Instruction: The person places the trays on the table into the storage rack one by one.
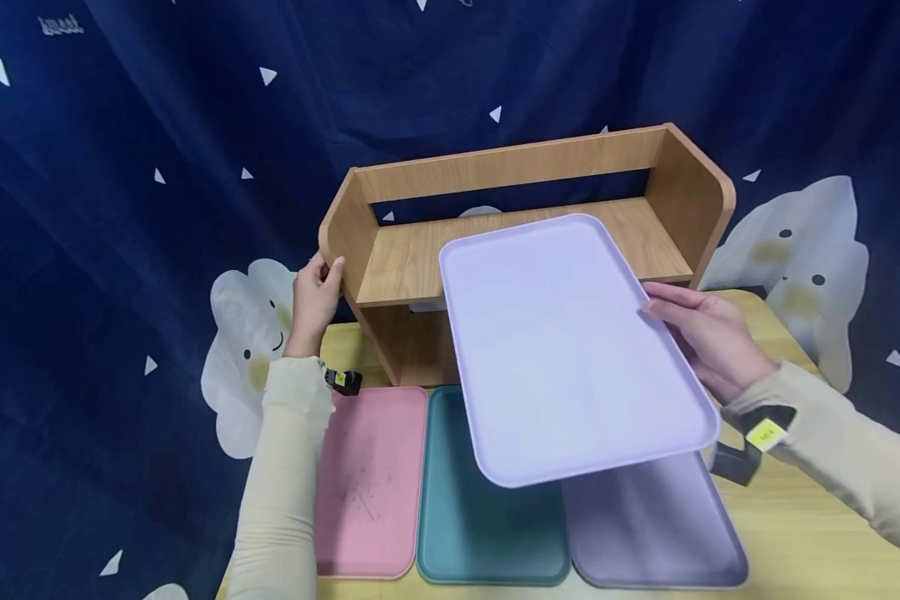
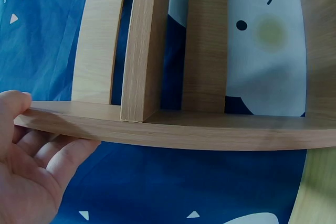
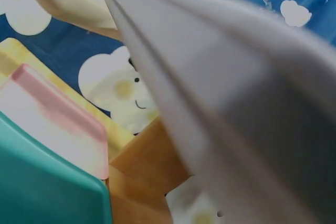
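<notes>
A small two-level wooden shelf (image 1: 420, 258) stands at the back of the table. My left hand (image 1: 317, 298) grips the edge of its left side panel, thumb on one face and fingers on the other; the left wrist view shows this hand (image 2: 37, 156) at the panel's end. My right hand (image 1: 720, 342) holds a lavender tray (image 1: 570, 350) by its right edge, thumb on top. The tray is raised and tilted in front of the shelf, covering part of its upper board. Close up, the tray (image 3: 220, 77) fills much of the right wrist view.
Along the table (image 1: 802, 517) lie a pink tray (image 1: 367, 483), a teal tray (image 1: 495, 533) and a purple tray (image 1: 652, 525) side by side; the raised tray overlaps the last two. A dark blue curtain (image 1: 450, 83) with white triangles and clouds hangs behind.
</notes>
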A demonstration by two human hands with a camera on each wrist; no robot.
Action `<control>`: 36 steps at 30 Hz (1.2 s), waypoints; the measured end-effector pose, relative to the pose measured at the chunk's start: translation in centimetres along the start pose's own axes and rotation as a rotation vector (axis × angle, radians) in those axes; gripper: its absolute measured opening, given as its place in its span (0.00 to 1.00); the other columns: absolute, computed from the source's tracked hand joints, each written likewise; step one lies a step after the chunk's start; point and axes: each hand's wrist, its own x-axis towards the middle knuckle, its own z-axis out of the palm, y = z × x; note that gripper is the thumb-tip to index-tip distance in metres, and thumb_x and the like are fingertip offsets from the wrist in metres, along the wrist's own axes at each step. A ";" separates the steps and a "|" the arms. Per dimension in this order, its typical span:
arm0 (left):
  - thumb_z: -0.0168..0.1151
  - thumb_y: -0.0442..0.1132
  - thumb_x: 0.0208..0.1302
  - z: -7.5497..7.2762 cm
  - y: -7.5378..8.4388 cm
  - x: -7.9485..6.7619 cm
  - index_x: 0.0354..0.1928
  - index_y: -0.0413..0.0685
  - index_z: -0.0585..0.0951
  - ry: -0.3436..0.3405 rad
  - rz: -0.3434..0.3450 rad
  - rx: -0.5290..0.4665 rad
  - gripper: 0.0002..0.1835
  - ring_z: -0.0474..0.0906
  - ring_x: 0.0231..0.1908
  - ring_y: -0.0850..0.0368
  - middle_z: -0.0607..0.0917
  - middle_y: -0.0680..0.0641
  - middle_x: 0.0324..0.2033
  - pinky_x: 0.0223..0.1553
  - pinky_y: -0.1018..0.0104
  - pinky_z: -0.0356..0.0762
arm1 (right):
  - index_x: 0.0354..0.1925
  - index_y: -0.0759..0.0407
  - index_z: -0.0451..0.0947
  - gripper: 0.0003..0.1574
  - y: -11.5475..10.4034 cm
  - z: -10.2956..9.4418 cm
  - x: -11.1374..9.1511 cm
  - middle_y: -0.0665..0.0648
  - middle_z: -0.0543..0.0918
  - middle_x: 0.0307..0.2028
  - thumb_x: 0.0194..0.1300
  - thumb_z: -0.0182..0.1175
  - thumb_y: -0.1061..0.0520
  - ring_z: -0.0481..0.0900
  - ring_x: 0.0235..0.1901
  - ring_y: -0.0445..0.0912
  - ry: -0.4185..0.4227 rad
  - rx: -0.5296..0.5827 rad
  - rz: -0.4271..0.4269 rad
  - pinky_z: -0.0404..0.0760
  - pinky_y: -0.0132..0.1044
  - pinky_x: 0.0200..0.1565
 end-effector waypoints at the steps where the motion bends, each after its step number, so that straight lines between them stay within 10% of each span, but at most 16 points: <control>1: 0.51 0.45 0.70 0.0 0.0 0.0 0.61 0.43 0.73 0.003 0.002 0.001 0.22 0.79 0.49 0.45 0.79 0.37 0.53 0.44 0.59 0.80 | 0.36 0.46 0.87 0.10 0.1 0.4 0.5 0.44 0.86 0.34 0.58 0.66 0.61 0.82 0.32 0.37 0.011 0.006 -0.014 0.81 0.30 0.31; 10: 0.49 0.46 0.71 0.4 0.0 -0.1 0.61 0.43 0.73 0.011 0.045 0.070 0.22 0.80 0.48 0.46 0.80 0.38 0.52 0.42 0.61 0.81 | 0.35 0.55 0.87 0.13 0.8 5.7 5.6 0.46 0.86 0.28 0.56 0.61 0.70 0.82 0.28 0.37 0.127 0.110 -0.166 0.81 0.28 0.30; 19: 0.50 0.47 0.71 0.1 -0.5 0.0 0.61 0.44 0.73 0.017 0.067 0.071 0.22 0.81 0.45 0.47 0.81 0.39 0.51 0.36 0.68 0.82 | 0.52 0.67 0.78 0.23 1.4 10.4 10.1 0.57 0.81 0.50 0.56 0.61 0.70 0.79 0.39 0.40 0.311 0.018 -0.133 0.78 0.26 0.35; 36: 0.51 0.48 0.70 -0.2 -0.7 0.0 0.62 0.46 0.72 0.018 0.069 0.078 0.23 0.80 0.49 0.48 0.80 0.39 0.52 0.45 0.56 0.80 | 0.45 0.69 0.81 0.17 3.4 16.6 15.4 0.61 0.81 0.44 0.55 0.60 0.70 0.78 0.40 0.46 0.393 0.073 -0.141 0.79 0.35 0.41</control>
